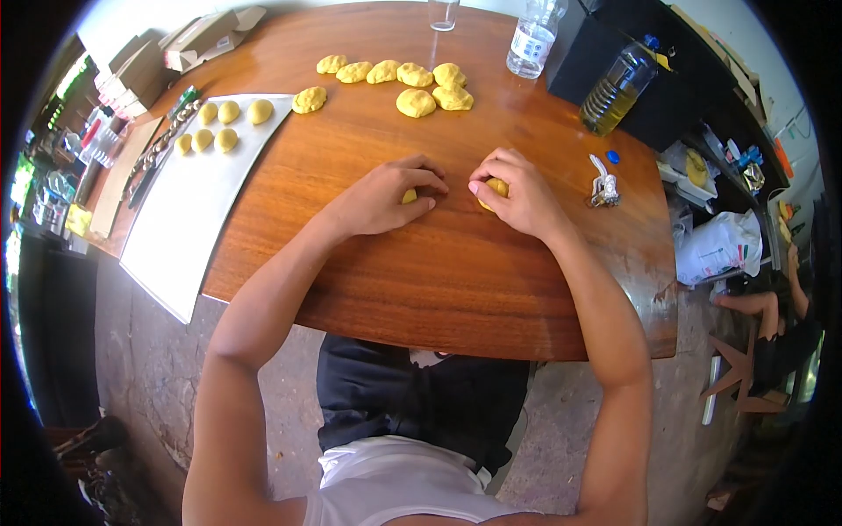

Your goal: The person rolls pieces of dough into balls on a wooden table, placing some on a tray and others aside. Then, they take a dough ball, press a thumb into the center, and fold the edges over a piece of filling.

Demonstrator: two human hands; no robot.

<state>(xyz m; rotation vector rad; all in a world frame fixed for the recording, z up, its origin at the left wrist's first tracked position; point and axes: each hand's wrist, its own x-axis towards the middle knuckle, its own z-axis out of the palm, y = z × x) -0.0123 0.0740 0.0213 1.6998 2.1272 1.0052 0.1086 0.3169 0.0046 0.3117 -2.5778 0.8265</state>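
My left hand (393, 195) curls over a yellow dough ball (410, 195) on the wooden table, hiding most of it. A second dough ball (493, 192) sits under my right hand (517, 194), with the thumb and fingers wrapped around it. The two hands are a short gap apart. Beyond them, several rough dough lumps (383, 72) lie in a row, with a few more lumps (416, 103) just in front. At the left, several smooth round dough balls (226, 140) rest at the far end of a white tray (189, 228).
A water bottle (531, 39), a glass (443, 14) and an oil bottle (619, 86) stand at the back. A blue cap (612, 157) and white cord (603, 184) lie on the right. Cardboard boxes (206, 39) are at back left. Another person's leg (754, 305) shows at far right.
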